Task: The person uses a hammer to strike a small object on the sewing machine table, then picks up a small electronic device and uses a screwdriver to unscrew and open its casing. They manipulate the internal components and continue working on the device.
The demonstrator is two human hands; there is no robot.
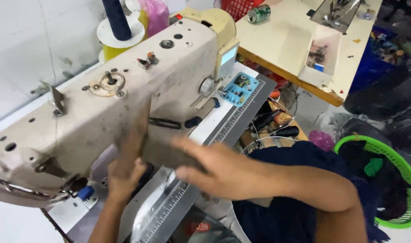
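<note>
A big cream industrial sewing machine (124, 90) stands across the worktop (3, 220), its long arm running from the near left corner up toward the far right. Its paint is grimy and scuffed, with dark smudges along the front face, round knobs on top and a small pale screen at the far end. Under the arm lies the grey bed plate with a printed ruler strip (169, 207) running toward the near edge.

A mass of dark navy cloth (295, 198) hangs off the right edge of the worktop, against the person's right forearm. Beyond it, on the floor, sits a green plastic basket (394, 157) holding more dark fabric.

The left hand (127, 166) is raised under the machine arm, fingers straight up and together, flat against the machine's front face; it grips nothing that I can see. The right hand (214, 168) reaches across above the ruler strip, fingers spread and stretched out, blurred by motion, with nothing clasped in it. Whether its fingertips touch the machine I cannot tell.

A small blue tray (238, 88) of parts rests by the far end of the machine.
</note>
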